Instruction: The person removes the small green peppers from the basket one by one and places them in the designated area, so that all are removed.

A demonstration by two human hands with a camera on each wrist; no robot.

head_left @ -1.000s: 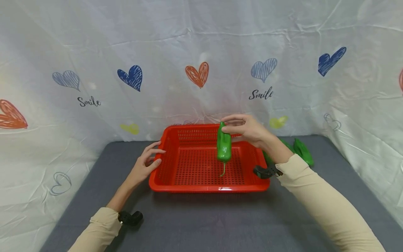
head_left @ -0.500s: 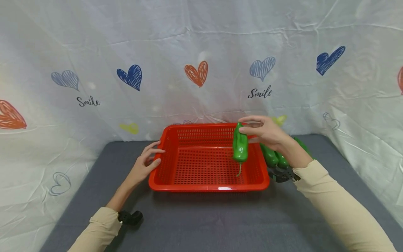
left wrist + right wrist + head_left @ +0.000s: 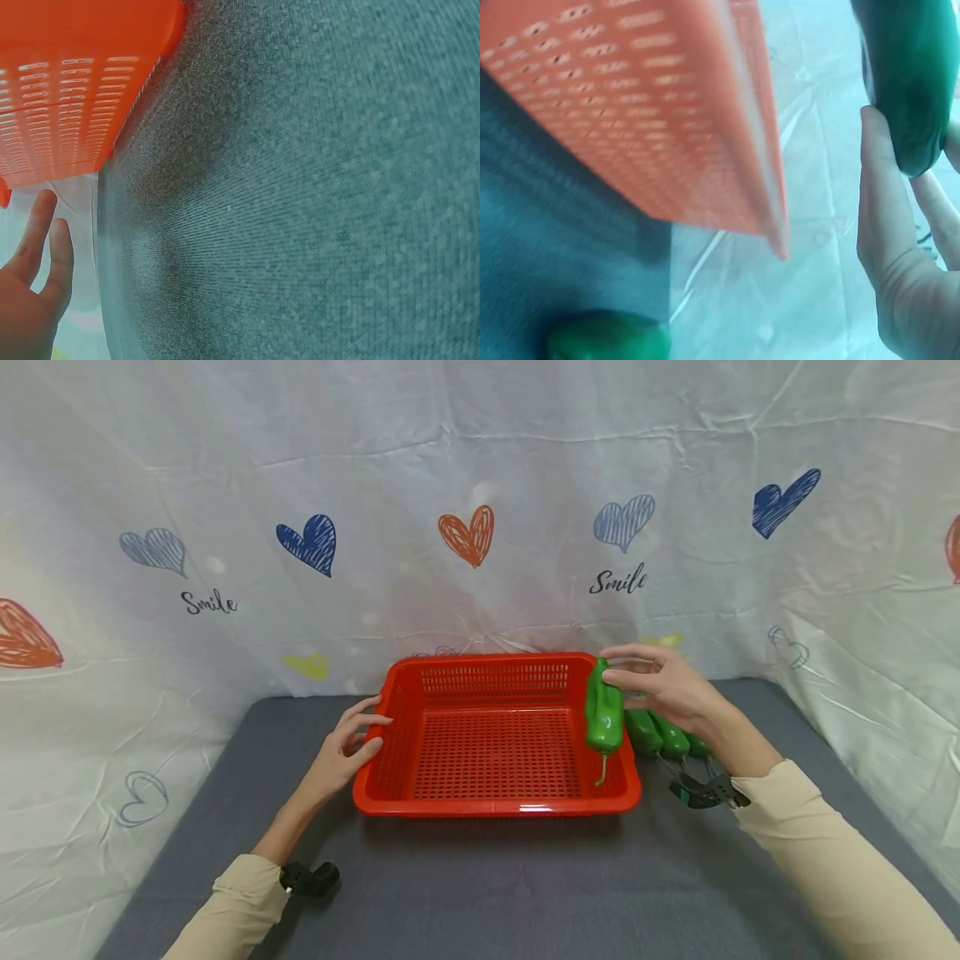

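Note:
A green pepper [image 3: 603, 718] hangs stem-down from my right hand [image 3: 660, 681], which pinches its pointed upper end between thumb and fingers. This pepper is over the right rim of a red plastic basket [image 3: 495, 808]. My left hand [image 3: 341, 756] rests against the basket's left rim with its fingers spread; two of them look fairly straight in the left wrist view. Just right of the basket, several green peppers [image 3: 670, 739] lie on the table, partly covered by my right hand and wrist. The right wrist view has the held pepper [image 3: 916, 82] close up, above the basket's outer wall.
The grey cloth-covered table [image 3: 480, 893] extends in front of and around the basket. A pale curtain [image 3: 390, 460] printed with hearts and "Smile" hangs right behind it. Each wrist carries a black camera, such as the left one [image 3: 311, 878].
My right hand has carried the green pepper rightward, from over the basket's inside to its right rim. More of the peppers beside the basket now show. The left hand has stayed put.

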